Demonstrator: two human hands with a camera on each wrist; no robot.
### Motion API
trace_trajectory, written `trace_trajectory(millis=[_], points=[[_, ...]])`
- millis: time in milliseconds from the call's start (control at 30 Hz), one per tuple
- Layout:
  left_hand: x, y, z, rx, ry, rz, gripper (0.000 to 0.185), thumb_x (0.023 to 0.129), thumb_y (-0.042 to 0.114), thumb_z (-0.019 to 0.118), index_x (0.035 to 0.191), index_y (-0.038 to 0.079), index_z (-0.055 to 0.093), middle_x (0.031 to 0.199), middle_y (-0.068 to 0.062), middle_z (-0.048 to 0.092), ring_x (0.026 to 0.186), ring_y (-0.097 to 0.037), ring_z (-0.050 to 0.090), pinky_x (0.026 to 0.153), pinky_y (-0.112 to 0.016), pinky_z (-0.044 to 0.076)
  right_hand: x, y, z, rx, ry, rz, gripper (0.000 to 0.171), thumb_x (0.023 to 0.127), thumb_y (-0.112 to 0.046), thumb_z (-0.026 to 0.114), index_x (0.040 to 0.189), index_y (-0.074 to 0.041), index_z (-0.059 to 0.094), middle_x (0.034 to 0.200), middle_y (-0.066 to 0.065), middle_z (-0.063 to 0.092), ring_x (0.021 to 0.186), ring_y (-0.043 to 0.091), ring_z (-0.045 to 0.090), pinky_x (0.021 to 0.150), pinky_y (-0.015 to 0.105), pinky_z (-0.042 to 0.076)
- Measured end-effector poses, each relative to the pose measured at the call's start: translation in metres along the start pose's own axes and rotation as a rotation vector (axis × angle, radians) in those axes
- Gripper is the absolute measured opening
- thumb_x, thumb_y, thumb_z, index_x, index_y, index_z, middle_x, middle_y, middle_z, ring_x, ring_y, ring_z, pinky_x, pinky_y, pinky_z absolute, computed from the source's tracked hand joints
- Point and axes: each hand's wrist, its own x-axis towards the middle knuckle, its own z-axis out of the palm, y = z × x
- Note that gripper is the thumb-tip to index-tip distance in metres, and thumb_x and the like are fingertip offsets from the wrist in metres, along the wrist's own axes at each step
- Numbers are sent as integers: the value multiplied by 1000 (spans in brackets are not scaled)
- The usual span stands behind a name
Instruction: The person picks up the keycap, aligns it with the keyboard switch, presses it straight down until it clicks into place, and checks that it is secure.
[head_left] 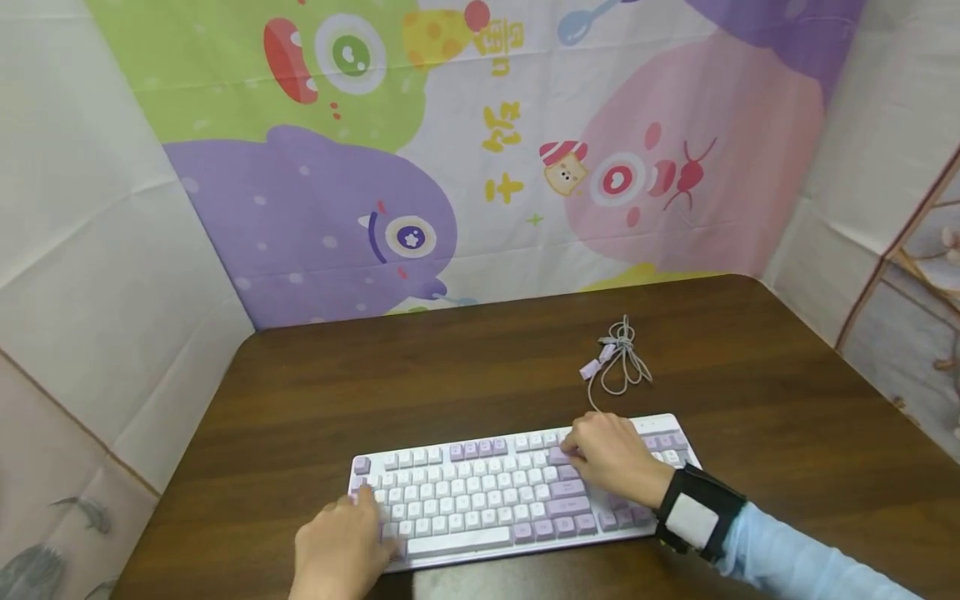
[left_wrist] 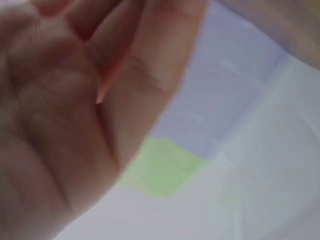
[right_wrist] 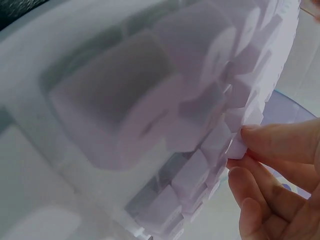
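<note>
A white and lilac keyboard (head_left: 487,492) lies near the front edge of a dark wooden table (head_left: 750,375). My left hand (head_left: 367,504) rests on its lower left corner with relaxed fingers; the left wrist view shows only the palm of this hand (left_wrist: 75,125), holding nothing. My right hand (head_left: 573,450) is over the upper right keys with curled fingers. In the right wrist view the keyboard (right_wrist: 150,100) fills the frame, and my right hand (right_wrist: 242,157) pinches a pale keycap (right_wrist: 235,149) between two fingertips.
The keyboard's grey cable (head_left: 618,358) lies bundled on the table just behind it. A cartoon-printed cloth (head_left: 450,167) hangs as a backdrop close behind the table. White sheets (head_left: 90,250) hang along the left and right sides.
</note>
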Motion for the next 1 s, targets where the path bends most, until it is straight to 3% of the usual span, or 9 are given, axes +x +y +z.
trace_trajectory(millis=[67, 133, 233, 300, 400, 533, 733, 1000], points=[[5, 24, -3, -12, 135, 148, 57, 65, 37, 79, 102, -1, 60, 87, -15, 68, 76, -31, 65, 57, -42, 49, -1, 1, 0, -9, 19, -6, 15, 66, -8, 75, 70, -22, 76, 68, -6, 68, 60, 8, 54, 46, 24, 34], [13, 48, -2, -31, 217, 318, 49, 67, 32, 79, 102, 2, 62, 94, -12, 68, 79, -26, 67, 61, -38, 52, -2, 2, 0, -21, 39, -22, 16, 65, -7, 76, 70, -22, 76, 67, -6, 68, 60, 10, 56, 46, 24, 35], [26, 82, 4, -24, 233, 513, 43, 70, 25, 76, 105, 3, 63, 105, -9, 68, 84, -21, 68, 64, -32, 53, -3, 2, 2, -53, 67, -56, 16, 62, -5, 76, 63, -21, 72, 61, -7, 61, 58, 12, 54, 45, 26, 36], [34, 99, 9, 6, 201, 576, 42, 71, 21, 72, 108, 5, 63, 113, -8, 66, 91, -19, 67, 67, -30, 53, -3, 1, 4, -78, 77, -75, 17, 60, -5, 75, 59, -21, 69, 58, -6, 56, 56, 13, 53, 45, 27, 36], [42, 119, 17, 74, 180, 600, 41, 72, 21, 69, 110, 9, 63, 118, -4, 65, 100, -15, 65, 70, -30, 52, -2, 0, 5, -104, 85, -80, 18, 59, -6, 75, 56, -21, 66, 57, -7, 54, 56, 14, 53, 45, 28, 37], [47, 132, 23, 117, 169, 596, 49, 74, 24, 67, 120, 10, 61, 122, 0, 63, 110, -13, 60, 74, -30, 50, -1, -1, 6, -105, 83, -83, 16, 60, -6, 76, 59, -21, 70, 58, -7, 56, 58, 14, 55, 47, 28, 40], [48, 136, 28, 89, 162, 575, 46, 74, 20, 66, 119, 11, 62, 121, 1, 63, 110, -15, 59, 78, -35, 50, -1, 0, 6, -74, 79, -62, 15, 61, -9, 77, 65, -23, 74, 60, -8, 60, 60, 14, 57, 47, 28, 41], [50, 137, 34, 83, 213, 578, 43, 73, 20, 67, 115, 12, 65, 115, 3, 65, 105, -14, 59, 72, -32, 49, -6, 3, 9, -142, 121, -133, 14, 62, -9, 76, 60, -21, 69, 62, -8, 60, 60, 14, 58, 46, 28, 39]])
